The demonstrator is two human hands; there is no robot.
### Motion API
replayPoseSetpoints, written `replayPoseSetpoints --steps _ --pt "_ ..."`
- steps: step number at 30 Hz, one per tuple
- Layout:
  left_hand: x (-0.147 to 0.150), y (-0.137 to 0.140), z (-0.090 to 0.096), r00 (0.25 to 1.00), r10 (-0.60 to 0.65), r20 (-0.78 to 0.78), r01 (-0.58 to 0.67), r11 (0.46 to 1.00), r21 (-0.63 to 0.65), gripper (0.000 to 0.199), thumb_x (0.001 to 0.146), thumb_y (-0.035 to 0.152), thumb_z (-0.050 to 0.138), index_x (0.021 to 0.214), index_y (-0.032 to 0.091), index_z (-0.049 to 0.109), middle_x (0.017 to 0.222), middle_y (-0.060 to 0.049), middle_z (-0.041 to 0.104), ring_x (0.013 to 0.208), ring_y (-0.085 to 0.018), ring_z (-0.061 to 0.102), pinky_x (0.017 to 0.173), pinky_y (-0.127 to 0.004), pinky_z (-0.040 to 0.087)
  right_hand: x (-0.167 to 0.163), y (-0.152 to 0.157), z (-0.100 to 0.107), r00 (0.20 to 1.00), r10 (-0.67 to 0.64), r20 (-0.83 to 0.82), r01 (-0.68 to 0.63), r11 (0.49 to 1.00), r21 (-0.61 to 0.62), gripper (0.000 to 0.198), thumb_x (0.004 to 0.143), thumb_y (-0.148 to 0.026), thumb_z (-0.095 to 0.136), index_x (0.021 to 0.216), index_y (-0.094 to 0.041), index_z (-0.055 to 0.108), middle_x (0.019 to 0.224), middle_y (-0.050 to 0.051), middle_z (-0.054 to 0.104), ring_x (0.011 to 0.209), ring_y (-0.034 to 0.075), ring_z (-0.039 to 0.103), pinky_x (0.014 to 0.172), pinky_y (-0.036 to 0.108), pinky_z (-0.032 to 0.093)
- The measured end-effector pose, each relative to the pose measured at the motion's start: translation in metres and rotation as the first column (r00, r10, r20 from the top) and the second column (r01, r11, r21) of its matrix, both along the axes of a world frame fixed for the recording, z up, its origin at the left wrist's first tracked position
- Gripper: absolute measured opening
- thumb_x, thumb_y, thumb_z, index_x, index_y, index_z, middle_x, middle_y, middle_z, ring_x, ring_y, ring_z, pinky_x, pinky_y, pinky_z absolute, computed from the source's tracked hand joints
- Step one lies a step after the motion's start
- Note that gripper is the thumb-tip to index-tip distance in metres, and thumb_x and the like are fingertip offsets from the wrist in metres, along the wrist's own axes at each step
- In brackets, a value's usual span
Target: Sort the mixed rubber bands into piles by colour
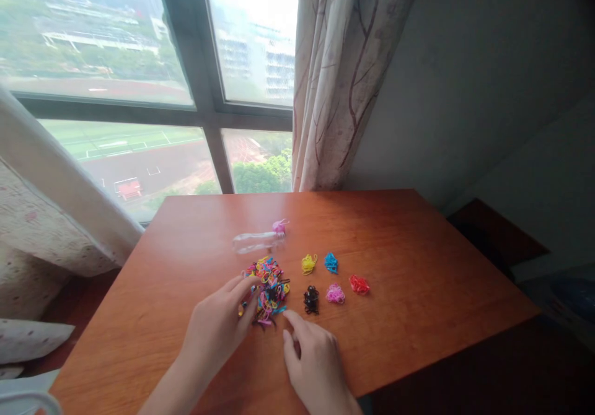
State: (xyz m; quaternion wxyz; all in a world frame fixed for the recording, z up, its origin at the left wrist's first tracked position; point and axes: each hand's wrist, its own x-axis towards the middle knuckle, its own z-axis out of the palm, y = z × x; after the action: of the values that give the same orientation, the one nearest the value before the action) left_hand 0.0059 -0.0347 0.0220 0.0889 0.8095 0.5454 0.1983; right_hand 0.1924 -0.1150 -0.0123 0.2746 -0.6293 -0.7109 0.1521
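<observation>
A mixed pile of colourful small elastic bands [272, 291] lies on the wooden table. My left hand [220, 310] reaches over the pile's left side, thumb and index finger apart at the bands. At the lower right edge of the pile is my right hand [316, 350], its fingers curved and slightly apart, with the tips close to a blue band. No band shows in either hand. To the right sit small single-colour heaps: yellow bands [308, 264], blue bands [331, 262], black bands [311, 300], pink bands [335, 293] and red bands [359, 285].
Behind the pile, a clear plastic container [253, 240] lies on its side, with a pink item [279, 226] at its right end. The wooden table [418, 260] stands against a window [209, 117] with curtains [325, 80]. A white object [30, 396] is at the lower left.
</observation>
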Motion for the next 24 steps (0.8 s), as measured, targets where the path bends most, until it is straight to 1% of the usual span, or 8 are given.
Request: replayPoseSetpoints --steps 3,6,8,10,13,15,18,24 --pt "-0.022 -0.004 -0.013 0.995 0.103 0.002 -0.103 0.995 -0.002 0.026 0.094 0.033 0.045 0.11 0.026 0.063 0.085 0.001 0.073 0.067 -0.015 0.07 0.057 -0.023 0.047 -0.004 0.002 0.003 0.996 -0.036 0.082 0.042 0.997 -0.068 0.037 0.089 -0.014 0.055 0.124 -0.02 0.061 0.079 0.002 0.073 0.068 0.018 0.069 0.062 0.024 0.04" --pt "-0.03 -0.008 -0.019 0.985 0.174 -0.022 -0.175 0.984 -0.036 0.026 0.093 0.036 0.046 0.109 0.026 0.063 0.084 0.001 0.072 0.069 -0.016 0.07 0.054 -0.024 0.046 -0.009 0.007 0.007 0.99 -0.066 0.123 0.082 0.988 -0.13 0.041 0.089 -0.015 0.056 0.13 -0.019 0.058 0.079 0.002 0.073 0.067 0.019 0.07 0.059 0.024 0.04" --pt "-0.028 -0.012 -0.021 0.985 0.172 -0.023 -0.174 0.982 -0.07 0.025 0.093 0.037 0.045 0.108 0.026 0.062 0.09 0.001 0.073 0.073 -0.017 0.071 0.057 -0.024 0.048 -0.012 0.012 0.011 0.987 -0.081 0.139 0.104 0.979 -0.173 0.045 0.089 -0.015 0.058 0.134 -0.019 0.055 0.08 0.003 0.074 0.068 0.02 0.07 0.059 0.025 0.04" --pt "-0.025 -0.016 -0.023 0.989 0.143 -0.022 -0.145 0.984 -0.105 0.024 0.095 0.036 0.042 0.106 0.027 0.062 0.097 0.001 0.072 0.079 -0.017 0.071 0.062 -0.024 0.05 -0.014 0.018 0.015 0.984 -0.09 0.154 0.123 0.968 -0.218 0.047 0.089 -0.016 0.059 0.136 -0.017 0.054 0.081 0.004 0.074 0.07 0.021 0.071 0.059 0.025 0.041" --pt "-0.021 -0.02 -0.024 0.992 0.125 -0.034 -0.128 0.983 -0.13 0.024 0.096 0.034 0.04 0.106 0.028 0.062 0.101 0.001 0.071 0.082 -0.017 0.071 0.066 -0.025 0.051 -0.018 0.027 0.021 0.985 -0.086 0.151 0.123 0.958 -0.258 0.044 0.09 -0.018 0.059 0.134 -0.017 0.056 0.08 0.005 0.075 0.073 0.023 0.072 0.061 0.025 0.042" --pt "-0.02 -0.021 -0.024 0.992 0.121 -0.036 -0.125 0.983 -0.134 0.025 0.096 0.033 0.04 0.107 0.028 0.061 0.1 0.001 0.07 0.083 -0.017 0.071 0.066 -0.026 0.051 -0.02 0.031 0.022 0.991 -0.067 0.118 0.095 0.962 -0.255 0.042 0.09 -0.018 0.058 0.132 -0.018 0.057 0.082 0.005 0.075 0.074 0.022 0.072 0.062 0.025 0.042" --pt "-0.021 -0.022 -0.025 0.995 0.102 -0.021 -0.104 0.986 -0.13 0.023 0.096 0.033 0.041 0.103 0.028 0.062 0.1 0.001 0.07 0.083 -0.017 0.071 0.066 -0.026 0.051 -0.023 0.033 0.021 0.999 -0.024 0.035 0.031 0.976 -0.217 0.041 0.09 -0.018 0.058 0.13 -0.021 0.057 0.083 0.003 0.075 0.073 0.02 0.071 0.063 0.024 0.042" --pt "-0.022 -0.023 -0.026 0.995 0.103 0.007 -0.102 0.991 -0.082 0.022 0.095 0.033 0.043 0.103 0.028 0.063 0.096 0.002 0.071 0.08 -0.016 0.071 0.064 -0.025 0.05 -0.023 0.029 0.02 0.991 0.059 -0.119 -0.074 0.989 -0.13 0.034 0.088 -0.016 0.055 0.12 -0.025 0.062 0.08 -0.001 0.073 0.069 0.017 0.068 0.064 0.022 0.041"
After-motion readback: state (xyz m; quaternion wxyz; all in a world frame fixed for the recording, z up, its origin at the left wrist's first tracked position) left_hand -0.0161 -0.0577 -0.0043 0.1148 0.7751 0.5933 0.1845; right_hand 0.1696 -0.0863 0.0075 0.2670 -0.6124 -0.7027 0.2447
